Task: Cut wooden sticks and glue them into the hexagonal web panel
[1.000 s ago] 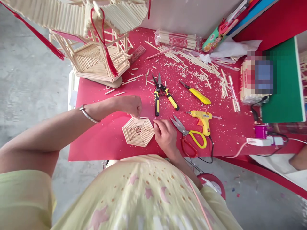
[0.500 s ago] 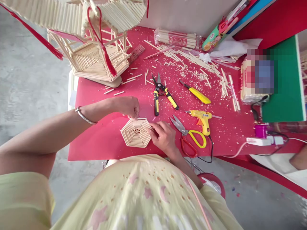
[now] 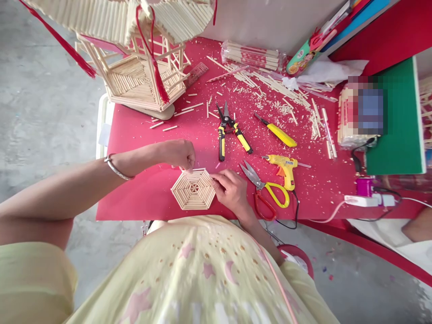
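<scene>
A hexagonal panel of thin wooden sticks [image 3: 194, 198], laid in rings around a small centre, is at the front of the red table. My left hand [image 3: 182, 154] reaches in from the left, wrist bent, its fingers curled closed at the panel's top edge. The back of that hand partly hides its fingertips. At the right corner, the thumb and fingers of my right hand [image 3: 232, 191] pinch the panel. Large scissors [image 3: 258, 182] with one red and one yellow handle lie just right of this hand, blades apart.
Behind my hands lie pruning snips [image 3: 222, 130], a yellow utility knife [image 3: 281, 135] and a yellow glue gun [image 3: 286, 168]. A stick-built pavilion model [image 3: 135, 94] with red tassels stands at the back left. Loose sticks [image 3: 276, 85] and chips litter the red table [image 3: 135, 198].
The whole view has shifted slightly with my head. Both hands keep nearly the same hold at the hexagonal panel, with only slight finger movement.
</scene>
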Demonstrator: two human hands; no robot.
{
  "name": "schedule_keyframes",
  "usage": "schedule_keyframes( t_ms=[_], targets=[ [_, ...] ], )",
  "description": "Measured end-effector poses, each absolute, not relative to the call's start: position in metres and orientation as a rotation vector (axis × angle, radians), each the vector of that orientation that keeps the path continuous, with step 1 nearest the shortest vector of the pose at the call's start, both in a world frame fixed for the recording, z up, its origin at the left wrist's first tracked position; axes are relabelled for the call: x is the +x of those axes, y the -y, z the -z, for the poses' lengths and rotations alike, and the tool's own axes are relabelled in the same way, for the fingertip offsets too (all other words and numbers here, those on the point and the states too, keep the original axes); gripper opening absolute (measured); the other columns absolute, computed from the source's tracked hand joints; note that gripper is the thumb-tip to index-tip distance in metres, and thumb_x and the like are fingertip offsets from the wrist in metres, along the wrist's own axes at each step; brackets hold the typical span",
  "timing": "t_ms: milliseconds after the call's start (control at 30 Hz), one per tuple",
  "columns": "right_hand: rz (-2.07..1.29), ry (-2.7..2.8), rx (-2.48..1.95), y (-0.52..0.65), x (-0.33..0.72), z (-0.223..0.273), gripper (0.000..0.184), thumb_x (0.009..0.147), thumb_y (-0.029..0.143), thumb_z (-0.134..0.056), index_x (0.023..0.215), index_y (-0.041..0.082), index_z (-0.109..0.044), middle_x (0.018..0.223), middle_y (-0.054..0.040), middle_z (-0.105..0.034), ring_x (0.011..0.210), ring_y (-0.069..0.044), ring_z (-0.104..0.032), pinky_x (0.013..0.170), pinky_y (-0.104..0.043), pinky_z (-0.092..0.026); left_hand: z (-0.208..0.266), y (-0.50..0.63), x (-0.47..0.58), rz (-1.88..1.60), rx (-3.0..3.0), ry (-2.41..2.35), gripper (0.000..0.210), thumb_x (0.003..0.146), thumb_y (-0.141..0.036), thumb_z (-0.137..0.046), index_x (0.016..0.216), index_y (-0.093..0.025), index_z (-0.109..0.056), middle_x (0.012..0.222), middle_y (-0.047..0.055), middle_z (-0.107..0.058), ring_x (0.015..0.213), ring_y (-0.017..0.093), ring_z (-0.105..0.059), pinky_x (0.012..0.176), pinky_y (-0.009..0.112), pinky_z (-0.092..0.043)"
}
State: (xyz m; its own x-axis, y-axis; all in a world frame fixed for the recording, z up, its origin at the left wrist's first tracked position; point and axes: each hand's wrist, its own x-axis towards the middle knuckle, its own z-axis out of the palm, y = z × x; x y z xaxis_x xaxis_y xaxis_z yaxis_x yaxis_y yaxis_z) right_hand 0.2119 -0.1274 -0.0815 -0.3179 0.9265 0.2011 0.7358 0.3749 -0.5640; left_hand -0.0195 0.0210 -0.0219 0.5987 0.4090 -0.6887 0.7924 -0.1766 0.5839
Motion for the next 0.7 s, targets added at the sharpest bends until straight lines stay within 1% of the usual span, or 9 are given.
schedule_keyframes(
  t_ms=[100, 267, 500, 700],
  targets=[
    [-0.537, 2.147, -1.411, 0.127, 0.213, 0.081, 0.022, 0.104, 0.034, -0.057, 0.110, 0.025, -0.076, 0.096, -0.0043, -0.072, 0.093, -0.018, -0.066, 0.085, -0.030, -0.049, 0.021, -0.015, -0.020, 0.460, 1.800, -0.976, 0.009, 0.067, -0.022, -0.068, 0.065, -0.018, -0.076, 0.054, -0.002, -0.062, 0.051, 0.013, -0.058, 0.050, 0.022, -0.036],
    [-0.565, 2.145, -1.407, 0.128, 0.213, 0.083, 0.021, 0.103, 0.033, -0.057, 0.109, 0.026, -0.076, 0.097, -0.0038, -0.072, 0.095, -0.017, -0.066, 0.087, -0.030, -0.050, 0.022, -0.007, -0.024, 0.462, 1.761, -0.975, 0.010, 0.068, -0.024, -0.068, 0.066, -0.018, -0.077, 0.055, -0.002, -0.065, 0.052, 0.014, -0.062, 0.052, 0.021, -0.040],
    [-0.551, 2.147, -1.396, 0.128, 0.214, 0.084, 0.020, 0.103, 0.031, -0.057, 0.107, 0.026, -0.076, 0.095, -0.0034, -0.072, 0.093, -0.017, -0.066, 0.086, -0.030, -0.049, 0.028, 0.000, -0.035, 0.468, 1.753, -0.972, 0.012, 0.070, -0.028, -0.069, 0.069, -0.020, -0.077, 0.061, -0.002, -0.071, 0.055, 0.013, -0.067, 0.054, 0.020, -0.043],
    [-0.562, 2.146, -1.389, 0.128, 0.213, 0.085, 0.020, 0.103, 0.033, -0.058, 0.107, 0.026, -0.076, 0.094, -0.0034, -0.072, 0.093, -0.017, -0.066, 0.086, -0.030, -0.049, 0.020, 0.001, -0.030, 0.488, 1.761, -0.974, 0.011, 0.070, -0.025, -0.067, 0.065, -0.018, -0.075, 0.058, -0.002, -0.068, 0.054, 0.013, -0.067, 0.056, 0.020, -0.044]
  ],
)
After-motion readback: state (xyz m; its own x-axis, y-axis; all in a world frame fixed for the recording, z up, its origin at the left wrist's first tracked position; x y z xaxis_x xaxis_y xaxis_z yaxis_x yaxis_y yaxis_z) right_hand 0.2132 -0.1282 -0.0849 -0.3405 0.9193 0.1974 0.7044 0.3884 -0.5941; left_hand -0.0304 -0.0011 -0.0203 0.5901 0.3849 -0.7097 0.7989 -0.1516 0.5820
